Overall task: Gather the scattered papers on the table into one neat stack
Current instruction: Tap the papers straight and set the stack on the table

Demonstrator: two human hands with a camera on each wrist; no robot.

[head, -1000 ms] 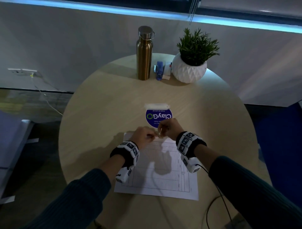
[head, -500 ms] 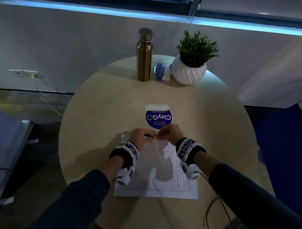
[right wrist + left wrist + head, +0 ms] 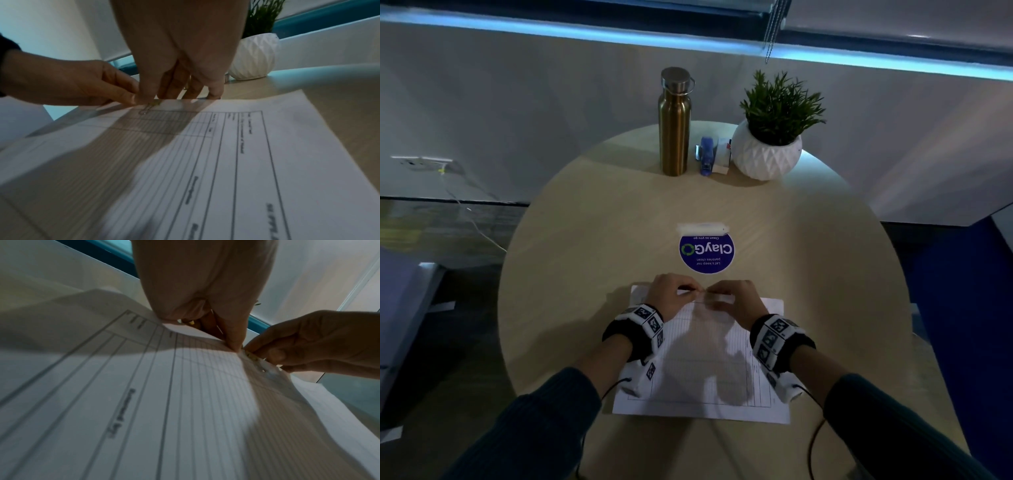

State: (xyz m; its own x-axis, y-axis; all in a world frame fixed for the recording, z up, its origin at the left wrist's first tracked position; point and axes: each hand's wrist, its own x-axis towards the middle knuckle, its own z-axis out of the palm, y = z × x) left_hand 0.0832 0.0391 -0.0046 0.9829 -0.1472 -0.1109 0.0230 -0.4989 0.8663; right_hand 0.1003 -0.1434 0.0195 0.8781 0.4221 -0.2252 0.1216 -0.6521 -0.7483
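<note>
Pinching: both hands meet at the far edge of the paper stack (image 3: 709,363), fingertips close together at its middle.
Left hand (image 3: 671,296): thumb and forefinger curled, nipping the far edge of the top sheet and lifting it a little — the left wrist view shows the edge raised and bowed under the thumb.
Right hand (image 3: 736,299): fingers curled down at the same edge, just beside the left fingertips, gripping a small yellowish paper clip (image 3: 151,105) that sits on the sheets' edge.
Paper stack: printed forms with a ruled table, lying flat on the round table (image 3: 585,240) beneath both wrists; their near edge lies towards the person. Print on the forms is too blurred to read.
Sticker (image 3: 706,253): round, blue, just beyond the fingertips; upside down to the person, it reads "ClayGo", "Clean as you go" and "Let's keep our pantries clean".
Tape (image 3: 702,228): a whitish strip touching the sticker's far side.
Well beyond the hands: a gold metal bottle (image 3: 675,123) with a steel cap, upright; a blue stapler (image 3: 707,156) just beside it; a small white box (image 3: 722,154) — its label unreadable; a green plant in a white faceted pot (image 3: 767,154).
Wrists: black bands with white marker tags, cables trailing back along dark sleeves.
</note>
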